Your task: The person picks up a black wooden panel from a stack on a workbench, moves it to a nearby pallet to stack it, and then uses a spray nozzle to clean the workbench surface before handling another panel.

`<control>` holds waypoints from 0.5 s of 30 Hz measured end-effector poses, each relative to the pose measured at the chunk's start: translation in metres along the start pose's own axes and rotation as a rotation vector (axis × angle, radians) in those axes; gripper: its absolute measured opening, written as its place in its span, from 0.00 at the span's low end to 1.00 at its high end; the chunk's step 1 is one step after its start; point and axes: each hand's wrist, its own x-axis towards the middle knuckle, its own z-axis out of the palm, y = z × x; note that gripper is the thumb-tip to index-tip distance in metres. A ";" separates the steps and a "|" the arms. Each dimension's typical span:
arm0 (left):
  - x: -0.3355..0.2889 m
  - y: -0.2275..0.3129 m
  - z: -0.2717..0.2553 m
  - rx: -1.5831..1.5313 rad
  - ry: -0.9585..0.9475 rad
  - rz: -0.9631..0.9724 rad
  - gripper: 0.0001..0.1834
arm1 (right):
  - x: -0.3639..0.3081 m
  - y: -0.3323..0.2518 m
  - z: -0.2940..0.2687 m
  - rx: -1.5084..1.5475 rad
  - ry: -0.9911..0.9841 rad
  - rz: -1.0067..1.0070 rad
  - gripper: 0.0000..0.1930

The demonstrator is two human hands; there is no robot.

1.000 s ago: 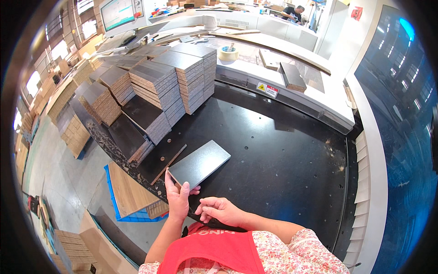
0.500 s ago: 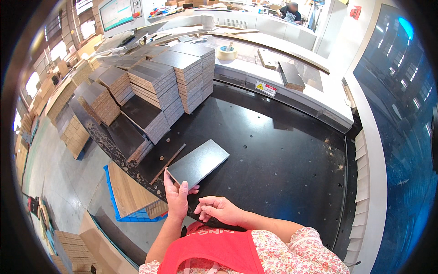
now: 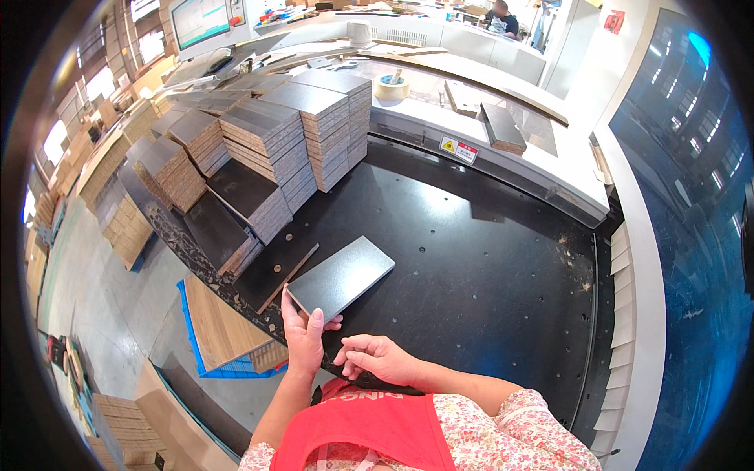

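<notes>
Bright, even light overall. Windows [image 3: 100, 85] at far left blown out to white; white wall [image 3: 585, 59] at upper right nearly washed out. Broad glare on black tabletop [image 3: 471, 314], pale sheen across dark board [image 3: 345, 279]. Blue panel [image 3: 683, 235] shows streaky reflections, vivid blue glow near top. Left hand [image 3: 305, 337] and right hand [image 3: 381, 361] crisp, free of motion blur. Far background softer. Fisheye bends straight edges; rim fades into black corners.
</notes>
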 end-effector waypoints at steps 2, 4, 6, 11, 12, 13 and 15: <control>0.000 0.000 0.000 0.001 0.000 -0.002 0.40 | 0.000 0.000 0.000 -0.012 0.003 0.001 0.15; 0.000 0.001 0.000 0.004 0.000 -0.004 0.40 | 0.001 0.004 -0.001 0.002 -0.003 -0.005 0.15; 0.000 0.000 0.000 0.001 0.002 -0.001 0.41 | 0.001 0.005 -0.002 0.009 -0.004 -0.006 0.15; 0.000 0.000 -0.001 0.002 -0.004 0.008 0.41 | 0.001 0.005 -0.001 0.013 -0.003 -0.008 0.15; 0.000 0.000 -0.001 0.003 -0.003 0.008 0.41 | 0.001 0.004 -0.001 0.013 -0.003 -0.009 0.15; 0.000 0.000 -0.001 0.004 -0.003 0.008 0.41 | 0.001 0.004 -0.001 0.013 -0.002 -0.010 0.15; 0.001 -0.001 -0.001 0.011 -0.002 0.007 0.41 | 0.001 0.004 -0.001 0.019 -0.004 -0.012 0.15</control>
